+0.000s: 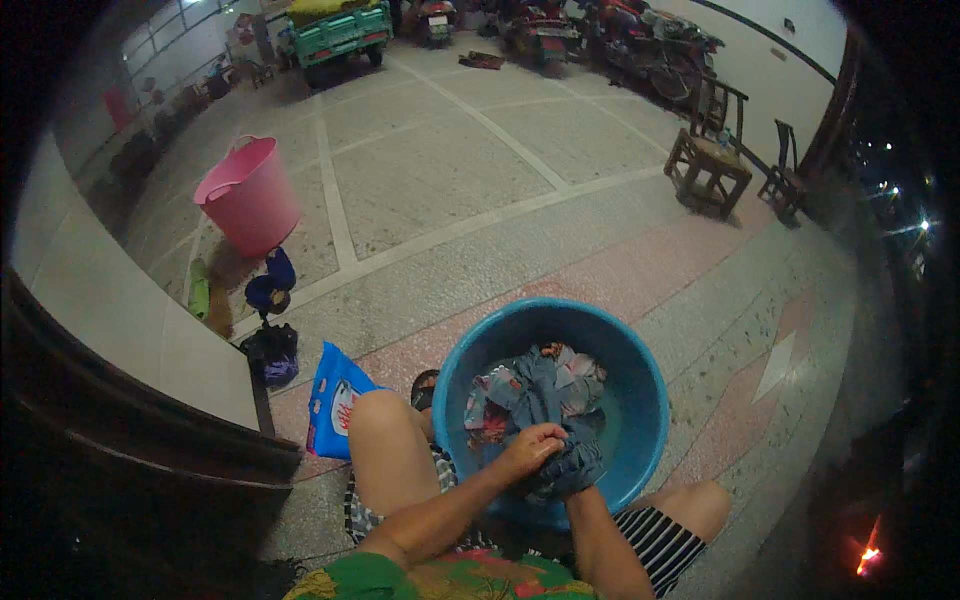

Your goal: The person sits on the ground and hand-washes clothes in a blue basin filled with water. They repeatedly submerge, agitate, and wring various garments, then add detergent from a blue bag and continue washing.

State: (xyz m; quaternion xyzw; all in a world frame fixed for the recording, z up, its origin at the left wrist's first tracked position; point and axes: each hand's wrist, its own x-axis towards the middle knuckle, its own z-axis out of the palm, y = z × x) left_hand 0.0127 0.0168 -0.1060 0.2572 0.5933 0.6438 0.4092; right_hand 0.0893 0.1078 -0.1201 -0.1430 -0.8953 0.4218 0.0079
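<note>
A large round blue plastic basin [651,375] stands between my knees, with some water and several wet garments in it. Over its near half, my left hand [534,451] has its fingers closed at the edge of a dark grey garment [581,459]. That garment is bunched over my right hand, which it hides. Only my right forearm [600,525] shows, reaching in from below. Farther in lie a grey cloth [538,386], a pale pinkish garment [577,367] and a red patterned piece [493,420].
Left of my knee stands a blue printed detergent bag [328,409]. Beyond it are a black plastic bag [271,352] and a pink tub [251,199]. A wooden chair [709,161] stands at the far right. A green cargo tricycle [341,34] and parked motorbikes [544,37] line the back.
</note>
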